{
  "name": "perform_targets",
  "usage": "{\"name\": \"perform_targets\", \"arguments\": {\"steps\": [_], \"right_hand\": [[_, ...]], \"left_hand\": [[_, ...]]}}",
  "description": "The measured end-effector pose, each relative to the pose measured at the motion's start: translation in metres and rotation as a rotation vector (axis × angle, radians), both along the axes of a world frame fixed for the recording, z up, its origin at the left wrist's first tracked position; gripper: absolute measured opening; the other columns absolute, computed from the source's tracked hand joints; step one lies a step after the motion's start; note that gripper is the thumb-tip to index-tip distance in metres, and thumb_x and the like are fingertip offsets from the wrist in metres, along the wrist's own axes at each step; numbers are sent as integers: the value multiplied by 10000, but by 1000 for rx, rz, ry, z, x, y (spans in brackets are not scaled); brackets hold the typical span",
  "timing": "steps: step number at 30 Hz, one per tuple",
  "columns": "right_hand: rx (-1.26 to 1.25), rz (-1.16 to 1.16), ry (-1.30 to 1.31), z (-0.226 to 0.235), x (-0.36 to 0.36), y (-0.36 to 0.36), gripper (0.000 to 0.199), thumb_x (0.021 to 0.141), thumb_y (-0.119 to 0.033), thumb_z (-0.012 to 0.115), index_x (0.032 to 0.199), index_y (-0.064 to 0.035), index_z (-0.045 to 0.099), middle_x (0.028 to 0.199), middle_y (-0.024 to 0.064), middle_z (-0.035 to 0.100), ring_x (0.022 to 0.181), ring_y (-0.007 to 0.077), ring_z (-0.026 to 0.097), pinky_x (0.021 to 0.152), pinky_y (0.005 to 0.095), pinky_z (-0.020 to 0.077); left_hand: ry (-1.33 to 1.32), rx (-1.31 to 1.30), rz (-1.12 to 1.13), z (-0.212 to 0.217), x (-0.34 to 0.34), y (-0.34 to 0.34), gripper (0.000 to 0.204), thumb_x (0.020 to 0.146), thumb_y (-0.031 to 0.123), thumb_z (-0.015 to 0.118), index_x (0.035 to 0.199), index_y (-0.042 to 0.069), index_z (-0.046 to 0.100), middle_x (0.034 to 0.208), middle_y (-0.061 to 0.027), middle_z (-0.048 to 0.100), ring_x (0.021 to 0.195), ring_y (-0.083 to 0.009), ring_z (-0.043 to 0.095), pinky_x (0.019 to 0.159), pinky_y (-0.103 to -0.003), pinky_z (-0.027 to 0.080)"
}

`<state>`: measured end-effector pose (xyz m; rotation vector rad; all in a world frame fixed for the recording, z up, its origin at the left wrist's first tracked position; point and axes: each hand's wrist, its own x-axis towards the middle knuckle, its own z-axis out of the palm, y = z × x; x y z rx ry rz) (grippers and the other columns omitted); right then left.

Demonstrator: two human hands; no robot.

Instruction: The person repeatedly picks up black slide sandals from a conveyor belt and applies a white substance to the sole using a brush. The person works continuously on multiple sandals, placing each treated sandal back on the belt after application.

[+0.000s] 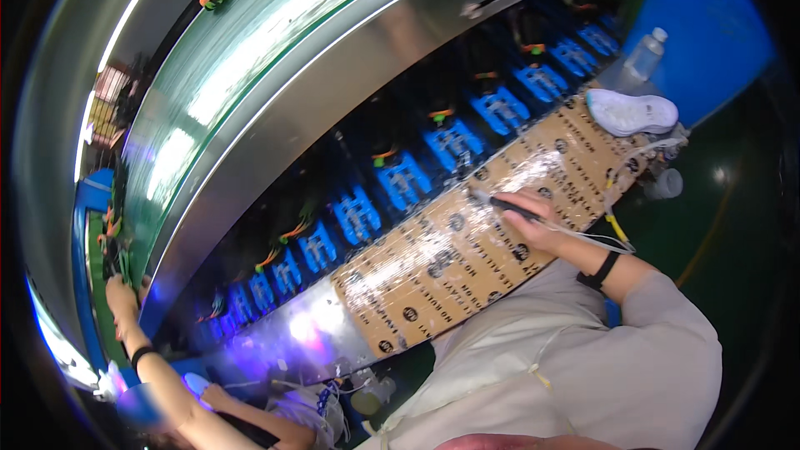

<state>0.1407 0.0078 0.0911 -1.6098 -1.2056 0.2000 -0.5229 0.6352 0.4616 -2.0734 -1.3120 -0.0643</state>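
My right hand [533, 221] is closed around a black pen-shaped tool [515, 207] with a pale tip. A thin white cord trails from it past my wrist. The tip is over a brown printed cardboard sheet [433, 262]. Far to the left, my left arm is stretched out, and my left hand [122, 298] is at a dark shoe piece with orange and green trim [112, 242]. Its fingers seem closed on the piece, though they are small and partly hidden. A white shoe [632, 112] lies on the cardboard's far right end.
A green conveyor belt [250, 75] curves behind a metal rail [333, 83]. Below it is a row of blue holders [402, 183] with dark, orange-trimmed pieces. A clear bottle [646, 54] stands at the back right. A co-worker's hand [218, 398] is beside a blue-and-white object at lower left.
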Motion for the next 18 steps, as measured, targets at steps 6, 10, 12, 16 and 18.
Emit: {"name": "perform_targets", "arguments": {"steps": [6,10,12,16,18], "right_hand": [[74,-11,-16,-6,-1,-3,383,966,-146,760,1327,-30,707,1084,179,745,954,334,702,839,410,566],[89,-80,48,-12,-4,-4,375,981,-194,743,1325,-48,707,1126,170,753,996,347,710,883,422,567],[77,-64,84,-20,-5,-1,360,981,-211,742,1305,-55,718,1149,167,755,1033,352,714,920,424,563],[118,-180,77,-19,-1,-7,321,972,-188,743,1269,-65,740,1118,149,759,992,331,714,903,423,555],[104,-81,151,-2,-8,1,316,967,-177,745,1266,-75,745,1101,140,763,982,320,717,895,416,554]], "left_hand": [[-788,-406,273,53,30,-45,301,968,272,686,1087,8,771,1047,-178,746,992,-315,734,887,-449,553],[-643,-117,174,16,3,-43,472,975,465,667,1182,56,780,1185,-224,732,1109,-331,720,1005,-439,523],[-638,-17,124,4,-32,-56,557,978,562,658,1230,81,784,1254,-247,726,1168,-339,713,1064,-433,508],[-1725,-265,-365,-65,79,-99,211,1039,238,692,1084,36,733,1018,-52,712,951,-168,696,892,-388,559],[-1897,-513,-422,-82,56,-160,260,1079,278,630,1153,40,704,1063,-59,724,970,-183,708,898,-369,561]]}}
